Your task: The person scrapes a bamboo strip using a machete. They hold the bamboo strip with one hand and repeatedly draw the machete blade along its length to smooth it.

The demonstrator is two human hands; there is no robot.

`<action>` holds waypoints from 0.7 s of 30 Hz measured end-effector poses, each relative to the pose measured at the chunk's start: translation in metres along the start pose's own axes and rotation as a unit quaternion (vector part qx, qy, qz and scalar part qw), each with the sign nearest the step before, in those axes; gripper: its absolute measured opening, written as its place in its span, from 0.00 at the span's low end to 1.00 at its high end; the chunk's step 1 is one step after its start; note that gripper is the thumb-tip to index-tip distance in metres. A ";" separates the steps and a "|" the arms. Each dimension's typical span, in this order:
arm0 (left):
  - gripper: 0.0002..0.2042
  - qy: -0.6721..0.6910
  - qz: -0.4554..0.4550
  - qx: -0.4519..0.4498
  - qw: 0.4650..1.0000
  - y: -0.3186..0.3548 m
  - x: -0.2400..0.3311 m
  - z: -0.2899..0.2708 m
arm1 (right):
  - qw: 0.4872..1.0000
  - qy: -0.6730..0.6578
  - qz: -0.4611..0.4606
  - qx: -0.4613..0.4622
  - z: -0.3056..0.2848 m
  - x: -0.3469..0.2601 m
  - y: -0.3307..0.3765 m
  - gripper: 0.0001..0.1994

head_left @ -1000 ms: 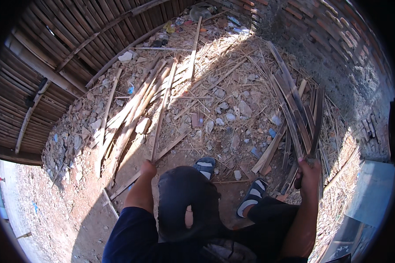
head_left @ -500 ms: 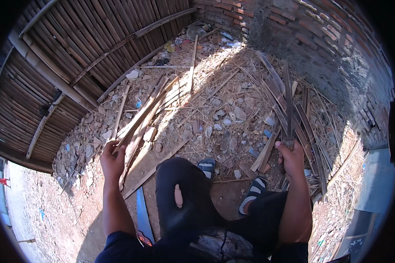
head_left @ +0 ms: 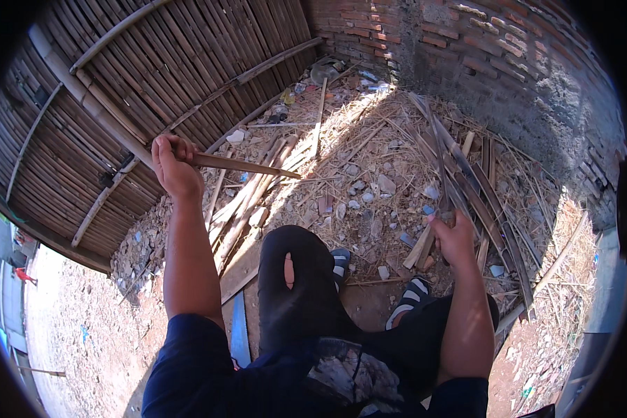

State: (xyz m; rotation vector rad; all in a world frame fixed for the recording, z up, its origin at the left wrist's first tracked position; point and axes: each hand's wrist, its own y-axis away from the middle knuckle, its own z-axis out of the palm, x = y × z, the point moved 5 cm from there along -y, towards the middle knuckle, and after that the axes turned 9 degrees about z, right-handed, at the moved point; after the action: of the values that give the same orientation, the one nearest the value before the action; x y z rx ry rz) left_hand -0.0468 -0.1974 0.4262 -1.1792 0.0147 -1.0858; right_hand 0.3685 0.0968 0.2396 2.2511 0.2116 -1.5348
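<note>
My left hand (head_left: 176, 167) is raised in front of the slatted wall, closed around one end of a bamboo strip (head_left: 247, 166). From the fist the strip points right, its free end above the rubble. Lower on the right, my right hand (head_left: 453, 240) grips a machete (head_left: 440, 157) by its handle. The long dark blade points away from me, over a heap of split bamboo pieces (head_left: 477, 198). Under my left arm more bamboo strips (head_left: 247, 202) lie on the ground. Beside my knee is a handsaw (head_left: 240, 331) with a blue blade, its handle mostly hidden by my clothing.
A slatted bamboo wall (head_left: 139, 76) stands at the left and a brick wall (head_left: 494, 66) at the right. Stones, straw and litter cover the ground (head_left: 369, 184). My sandalled foot (head_left: 407, 301) is near the bamboo heap. Far left, a figure in red (head_left: 25, 276) is small.
My left hand has risen, lifting a bamboo strip off the pile and swinging it to point right. My right hand has shifted slightly, with the machete blade tilting left.
</note>
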 end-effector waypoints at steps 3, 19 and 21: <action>0.10 0.017 0.003 0.005 1.000 0.008 0.018 0.052 | 0.998 0.043 -0.035 0.029 -0.013 0.016 -0.006 0.26; 0.23 0.082 -0.152 -0.006 0.985 0.044 -0.035 0.177 | 0.992 0.107 -0.047 -0.048 0.012 -0.001 0.012 0.26; 0.23 0.086 -0.143 -0.028 0.985 0.046 -0.037 0.187 | 0.986 0.154 -0.050 -0.031 0.018 0.016 0.005 0.27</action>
State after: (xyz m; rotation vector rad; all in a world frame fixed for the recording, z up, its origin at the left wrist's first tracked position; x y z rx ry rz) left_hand 0.0625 -0.0368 0.4559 -1.1577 0.0108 -1.4483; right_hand 0.3605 0.0834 0.2204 2.4516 0.4604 -1.2004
